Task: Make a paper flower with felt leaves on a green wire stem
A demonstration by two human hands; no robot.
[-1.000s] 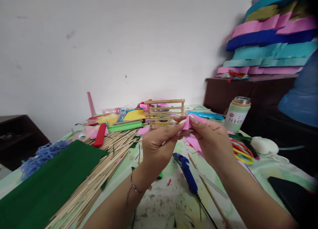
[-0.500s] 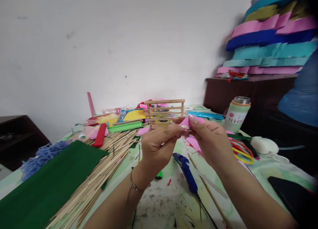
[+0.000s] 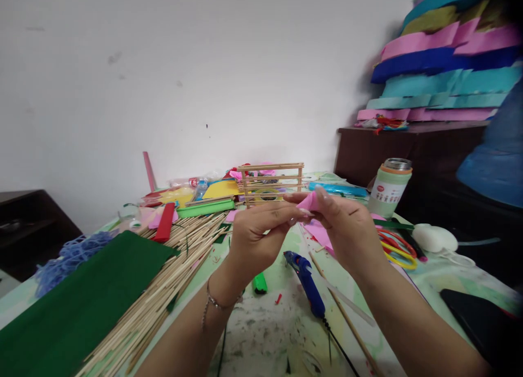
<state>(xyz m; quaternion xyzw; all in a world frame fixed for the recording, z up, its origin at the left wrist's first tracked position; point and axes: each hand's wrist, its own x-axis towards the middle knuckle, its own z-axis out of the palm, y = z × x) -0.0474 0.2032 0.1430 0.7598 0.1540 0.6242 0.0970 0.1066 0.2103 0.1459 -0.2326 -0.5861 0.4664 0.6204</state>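
Pink piece [image 3: 309, 202] pinched between two hands, just right of the frame's centre.
The right hand [image 3: 347, 224] clamps it under the thumb; the left hand's [image 3: 261, 232] fingertips close on its lower-left edge. It looks like thin paper or felt: likely light, soft, easily creased, best held lightly by the edges. The visible part slants from lower left to upper right, its long axis apparently likewise; fingers hide its ends.
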